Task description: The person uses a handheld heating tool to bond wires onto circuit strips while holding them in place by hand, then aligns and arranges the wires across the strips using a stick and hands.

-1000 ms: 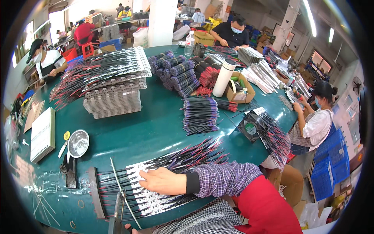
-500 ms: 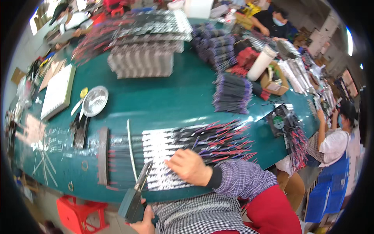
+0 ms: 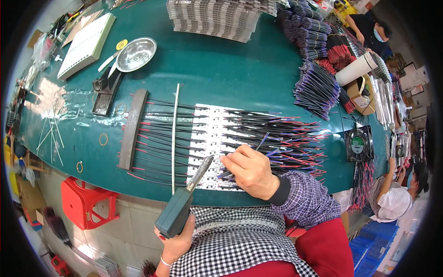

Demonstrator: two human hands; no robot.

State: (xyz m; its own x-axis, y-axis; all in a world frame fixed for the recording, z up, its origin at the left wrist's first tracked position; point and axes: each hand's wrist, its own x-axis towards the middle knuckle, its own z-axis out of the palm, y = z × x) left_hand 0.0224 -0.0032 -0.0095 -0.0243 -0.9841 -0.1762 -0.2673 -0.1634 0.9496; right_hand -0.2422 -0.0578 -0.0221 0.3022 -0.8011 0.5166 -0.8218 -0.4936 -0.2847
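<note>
Smooth, shiny green top on the bench (image 3: 221, 69). Shiny metal bowl (image 3: 136, 54). Matt green plastic grip and dull metal tip on the soldering tool (image 3: 182, 203). Soft checked cloth on the sleeve (image 3: 307, 203). Glossy red plastic stool (image 3: 87, 203). Thin plastic-coated wires (image 3: 286, 138).

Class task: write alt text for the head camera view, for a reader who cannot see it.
A person's left hand holds a green-handled soldering iron over white strips wired with black and red leads, while the right hand presses on the wires. They lie on a green table beside a metal bowl.
</note>
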